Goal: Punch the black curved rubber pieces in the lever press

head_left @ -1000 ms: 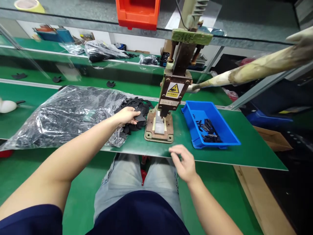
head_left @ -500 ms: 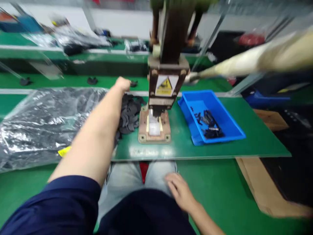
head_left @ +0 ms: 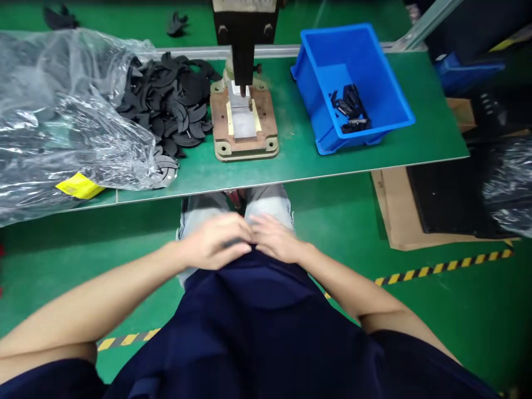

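My left hand [head_left: 218,239] is in front of my lap, its fingers curled over and the thumb below. A small dark patch shows between thumb and fingers; blur hides what it is. Fingertips touching or nearly touching it, my right hand [head_left: 276,238] lies with its fingers stretched out at the hem of my navy shirt [head_left: 257,310]. Both hands are below the table's front edge, apart from the press [head_left: 243,55]. Under its ram is a metal fixture [head_left: 243,122] on a brown base plate [head_left: 266,119].
Black curved pieces [head_left: 178,100] lie heaped left of the press, beside a clear plastic bag [head_left: 78,133] with a yellow label [head_left: 80,186]. Right of it stands a blue bin [head_left: 324,105] with black parts [head_left: 353,108]. Cardboard [head_left: 390,210] lies lower right.
My left hand has come back from the far side of the table to my lap. My right hand has moved inward to meet it. The view has tilted down.
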`<state>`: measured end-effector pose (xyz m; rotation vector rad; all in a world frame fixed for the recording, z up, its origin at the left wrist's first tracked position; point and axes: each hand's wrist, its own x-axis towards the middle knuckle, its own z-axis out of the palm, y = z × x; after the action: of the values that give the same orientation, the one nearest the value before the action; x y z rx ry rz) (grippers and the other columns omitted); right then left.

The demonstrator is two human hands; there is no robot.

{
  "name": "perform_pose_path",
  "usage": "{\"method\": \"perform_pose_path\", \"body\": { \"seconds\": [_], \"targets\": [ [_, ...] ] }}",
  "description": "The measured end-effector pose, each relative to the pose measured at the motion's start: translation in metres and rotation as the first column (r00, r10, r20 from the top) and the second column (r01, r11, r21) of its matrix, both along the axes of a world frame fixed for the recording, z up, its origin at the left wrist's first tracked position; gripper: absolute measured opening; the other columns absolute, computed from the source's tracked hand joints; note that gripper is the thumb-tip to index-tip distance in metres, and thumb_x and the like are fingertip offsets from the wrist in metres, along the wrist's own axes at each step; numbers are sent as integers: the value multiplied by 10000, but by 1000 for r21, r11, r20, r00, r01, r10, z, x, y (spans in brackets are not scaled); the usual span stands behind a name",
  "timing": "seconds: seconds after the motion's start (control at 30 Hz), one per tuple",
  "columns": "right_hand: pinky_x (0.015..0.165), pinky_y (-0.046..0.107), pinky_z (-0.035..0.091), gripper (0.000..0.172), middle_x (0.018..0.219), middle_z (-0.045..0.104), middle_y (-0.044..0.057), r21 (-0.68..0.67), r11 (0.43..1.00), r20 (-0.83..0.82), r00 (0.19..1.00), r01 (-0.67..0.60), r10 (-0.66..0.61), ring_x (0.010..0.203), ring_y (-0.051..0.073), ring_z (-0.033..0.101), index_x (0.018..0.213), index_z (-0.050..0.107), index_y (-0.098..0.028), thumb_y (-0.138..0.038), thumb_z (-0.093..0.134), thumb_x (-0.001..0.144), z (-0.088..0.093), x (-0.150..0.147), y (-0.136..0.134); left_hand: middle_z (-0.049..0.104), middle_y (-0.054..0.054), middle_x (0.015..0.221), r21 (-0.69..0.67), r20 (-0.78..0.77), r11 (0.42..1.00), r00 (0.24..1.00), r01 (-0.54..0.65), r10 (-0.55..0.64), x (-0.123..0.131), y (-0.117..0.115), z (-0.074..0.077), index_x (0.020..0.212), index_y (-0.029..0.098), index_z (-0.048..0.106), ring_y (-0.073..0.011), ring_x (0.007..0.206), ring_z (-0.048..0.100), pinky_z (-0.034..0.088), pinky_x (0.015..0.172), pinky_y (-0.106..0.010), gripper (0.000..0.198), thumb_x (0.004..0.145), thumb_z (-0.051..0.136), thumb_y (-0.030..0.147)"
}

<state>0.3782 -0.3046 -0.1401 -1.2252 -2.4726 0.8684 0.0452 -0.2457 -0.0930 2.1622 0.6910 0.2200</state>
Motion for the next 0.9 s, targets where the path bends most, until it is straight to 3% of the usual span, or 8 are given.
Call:
{"method": "perform_pose_path", "body": {
  "seconds": [0.1, 0.17, 0.33, 0.43, 0.53, 0.63, 0.83, 0.9],
  "targets": [
    [1365, 552, 288, 454, 1446, 746, 58, -34, 993, 214, 971, 116, -106, 1457, 257, 591, 1330, 737, -293, -548, 657, 964, 11, 35, 18, 703, -87, 1517, 13, -136, 990, 982, 137, -134, 4, -47, -37, 1406, 267, 744, -289, 1470, 615, 382, 1317, -564, 430, 1135, 438, 401],
    [1322, 631, 314, 479, 1404, 743, 191, 48, 942, 295, 896, 333, -332, 1432, 311, 611, 1348, 723, -175, -468, 504, 1039, 28, 92, 33, 676, -100, 1551, 162, -305, 984, 944, -79, 126, -28, -47, -64, 1428, 273, 729, -381, 1556, 509, 238, 1337, -704, 458, 1075, 548, 503],
    [1251, 584, 463, 602, 1418, 716, 235, 210, 733, 334, 657, 647, -676, 1420, 334, 633, 1474, 627, -115, -406, 307, 1055, 51, 172, 27, 709, -304, 1377, 367, -490, 676, 485, -639, 724, -103, -13, -92, 1429, 24, 651, -424, 1355, 660, 531, 1153, -570, 664, 1036, 508, 540],
    [1344, 530, 381, 661, 1674, 535, 166, 241, 724, 281, 668, 646, -689, 1605, 300, 457, 1606, 496, -157, -482, 322, 1057, 24, 109, -1, 710, -242, 1427, 348, -374, 768, 672, -538, 640, -67, -11, -83, 1453, 96, 658, -384, 1366, 661, 514, 1186, -529, 658, 1033, 516, 582],
    [1423, 561, 187, 717, 1773, 419, 62, 24, 954, 326, 899, 300, -291, 1696, 300, 296, 1647, 453, -284, -615, 475, 1011, -9, 30, -17, 638, -99, 1595, 233, -222, 963, 957, -132, 185, -17, -15, -83, 1477, 265, 688, -309, 1535, 539, 355, 1328, -508, 578, 1036, 540, 608],
    [1403, 630, 182, 634, 1706, 521, 63, -33, 947, 401, 872, 319, -280, 1652, 313, 383, 1581, 539, -336, -613, 514, 1011, -16, 22, -6, 658, -71, 1582, 160, -324, 983, 936, -87, 136, -19, -3, -97, 1369, 298, 772, -311, 1577, 496, 318, 1341, -492, 551, 1027, 526, 652],
    [1264, 645, 438, 591, 1566, 590, 189, 109, 737, 520, 594, 667, -614, 1474, 337, 565, 1489, 585, -177, -543, 599, 1025, 23, 125, 41, 553, -355, 1587, 304, -563, 565, 333, -767, 756, -72, 41, -119, 1575, 48, 561, -499, 1449, 577, 476, 1135, -629, 785, 1028, 474, 605],
    [1275, 634, 437, 604, 1602, 555, 145, 120, 744, 499, 608, 657, -617, 1493, 322, 541, 1493, 572, -211, -557, 644, 1004, 20, 110, 52, 520, -365, 1610, 308, -531, 531, 320, -790, 784, -47, 39, -120, 1583, 52, 552, -517, 1463, 553, 459, 1135, -658, 759, 1038, 464, 572]
  ]
}}
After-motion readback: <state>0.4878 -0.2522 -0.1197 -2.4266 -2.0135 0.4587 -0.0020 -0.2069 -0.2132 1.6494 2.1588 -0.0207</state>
